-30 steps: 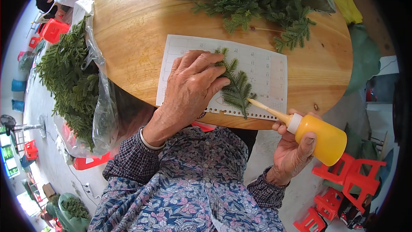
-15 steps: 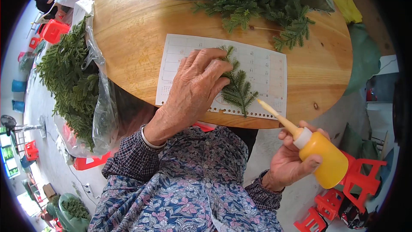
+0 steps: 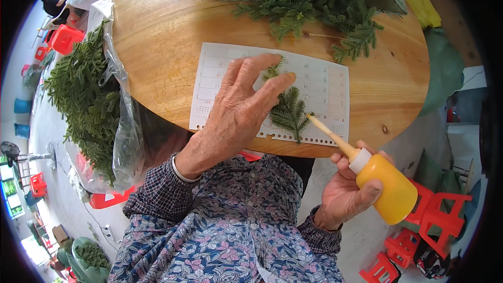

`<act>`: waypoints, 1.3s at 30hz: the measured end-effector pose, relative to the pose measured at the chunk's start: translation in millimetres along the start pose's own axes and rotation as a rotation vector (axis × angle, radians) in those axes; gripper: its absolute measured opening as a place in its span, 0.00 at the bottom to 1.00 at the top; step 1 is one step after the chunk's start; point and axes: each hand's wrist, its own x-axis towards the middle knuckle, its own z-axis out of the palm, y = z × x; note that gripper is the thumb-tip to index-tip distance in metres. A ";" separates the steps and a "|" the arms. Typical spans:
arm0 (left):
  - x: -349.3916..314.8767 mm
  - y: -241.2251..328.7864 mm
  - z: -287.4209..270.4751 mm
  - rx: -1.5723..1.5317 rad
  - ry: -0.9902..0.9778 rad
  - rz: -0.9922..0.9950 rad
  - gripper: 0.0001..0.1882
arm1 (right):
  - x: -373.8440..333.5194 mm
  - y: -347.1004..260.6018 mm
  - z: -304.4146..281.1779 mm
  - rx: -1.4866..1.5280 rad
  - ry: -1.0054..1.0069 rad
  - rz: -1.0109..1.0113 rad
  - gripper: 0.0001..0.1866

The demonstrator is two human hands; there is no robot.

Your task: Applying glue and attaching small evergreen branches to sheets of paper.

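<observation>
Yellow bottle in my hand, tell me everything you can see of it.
The yellow bottle has a smooth, rounded body that looks like plastic, a white collar and a long, tapering, pale yellow nozzle. Your right hand grips it, tilted, nozzle toward the upper left and base toward the lower right. The tip is at the green sprig's needles; whether they touch is unclear. How full it is can't be told.

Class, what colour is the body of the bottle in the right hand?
The bottle is yellow, best seen in the head view.
</observation>
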 end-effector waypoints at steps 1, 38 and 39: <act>-1.3 -0.9 1.0 -0.035 -0.033 -0.004 0.19 | -1.5 0.6 -0.5 0.001 -0.037 -0.020 0.34; -13.4 -12.0 7.2 -0.105 -0.074 0.097 0.07 | 3.8 7.7 12.2 0.031 -0.073 0.032 0.32; -13.5 -12.1 7.8 -0.106 -0.072 0.096 0.08 | 3.9 6.7 13.1 0.026 -0.072 0.029 0.31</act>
